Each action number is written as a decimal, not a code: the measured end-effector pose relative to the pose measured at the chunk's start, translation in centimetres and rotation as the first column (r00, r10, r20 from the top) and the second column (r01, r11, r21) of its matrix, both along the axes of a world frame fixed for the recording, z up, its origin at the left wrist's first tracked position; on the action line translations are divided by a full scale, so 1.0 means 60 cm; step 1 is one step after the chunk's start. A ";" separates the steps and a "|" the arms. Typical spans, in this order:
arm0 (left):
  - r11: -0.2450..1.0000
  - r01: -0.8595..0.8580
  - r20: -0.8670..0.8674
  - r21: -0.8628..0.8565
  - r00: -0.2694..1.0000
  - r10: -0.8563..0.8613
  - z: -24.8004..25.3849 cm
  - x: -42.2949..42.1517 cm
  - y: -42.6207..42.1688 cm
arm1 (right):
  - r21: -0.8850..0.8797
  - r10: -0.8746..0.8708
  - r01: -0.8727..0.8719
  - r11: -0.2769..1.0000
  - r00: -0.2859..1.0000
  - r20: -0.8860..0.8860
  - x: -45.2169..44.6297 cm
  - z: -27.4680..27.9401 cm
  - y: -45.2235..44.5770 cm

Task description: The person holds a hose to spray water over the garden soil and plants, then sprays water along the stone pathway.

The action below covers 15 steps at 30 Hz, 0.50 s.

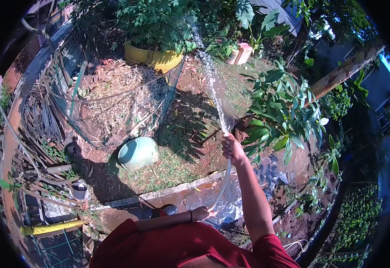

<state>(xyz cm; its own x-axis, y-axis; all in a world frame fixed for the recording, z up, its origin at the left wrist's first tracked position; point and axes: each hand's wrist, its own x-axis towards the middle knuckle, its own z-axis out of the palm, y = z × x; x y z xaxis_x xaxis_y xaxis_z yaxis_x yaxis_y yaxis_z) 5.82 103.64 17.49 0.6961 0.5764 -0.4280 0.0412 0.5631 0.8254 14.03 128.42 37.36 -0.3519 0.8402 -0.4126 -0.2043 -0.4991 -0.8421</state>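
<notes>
My right hand [234, 151], arm stretched forward, is closed around the end of a pale garden hose [226, 178]. Water [214, 85] jets from the hose's mouth, spreading toward the far plants. Close to my body, my left hand [200, 214] grips a lower part of the same hose, which curves between both hands. A dark band circles the left wrist. Right of my right hand stands a leafy plant [277, 107]. The rest of the hose below my left hand is hidden.
A net enclosure [114, 100] holds dry leaves. Behind it stands a yellow planter [152, 58]. A pale green tub [138, 153] lies tilted on the grass. A concrete edging [177, 189] crosses before me; wet ground lies below. A small bucket [79, 190] sits left.
</notes>
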 end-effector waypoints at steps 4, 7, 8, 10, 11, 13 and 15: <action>1.000 -0.019 -0.001 0.009 1.000 0.019 0.001 0.000 -0.004 | 0.000 0.004 -0.004 1.000 0.999 0.045 0.006 -0.007 0.000; 1.000 0.026 -0.021 0.005 0.999 -0.026 0.006 -0.004 -0.001 | -0.028 0.004 -0.003 1.000 1.000 0.027 0.008 -0.005 -0.002; 1.000 0.029 -0.029 0.012 0.999 -0.029 0.008 -0.004 -0.002 | -0.015 0.019 -0.018 1.000 0.999 0.030 0.009 -0.005 -0.003; 0.999 0.036 -0.038 0.018 0.999 -0.035 0.017 -0.006 -0.004 | -0.003 0.031 -0.031 1.000 0.999 0.033 0.006 0.001 -0.008; 0.999 0.033 -0.014 -0.007 0.999 -0.034 0.020 -0.009 -0.004 | -0.007 0.022 -0.022 1.000 0.999 0.047 0.003 0.003 -0.009; 0.999 0.032 0.011 -0.032 0.999 -0.032 0.015 -0.008 -0.006 | -0.012 0.013 -0.013 1.000 0.998 0.062 0.001 0.004 -0.012; 1.000 0.023 -0.025 0.008 0.999 -0.023 0.018 -0.006 -0.008 | 0.001 0.030 -0.030 1.000 0.998 0.051 -0.001 0.005 -0.014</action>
<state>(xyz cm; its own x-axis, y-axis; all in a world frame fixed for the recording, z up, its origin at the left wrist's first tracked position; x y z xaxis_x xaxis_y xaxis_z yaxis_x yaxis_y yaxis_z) 5.45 103.15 18.55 0.6980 0.5642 -0.4409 0.0747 0.5550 0.8285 13.95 127.56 37.66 -0.3551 0.8306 -0.4289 -0.1459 -0.5024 -0.8522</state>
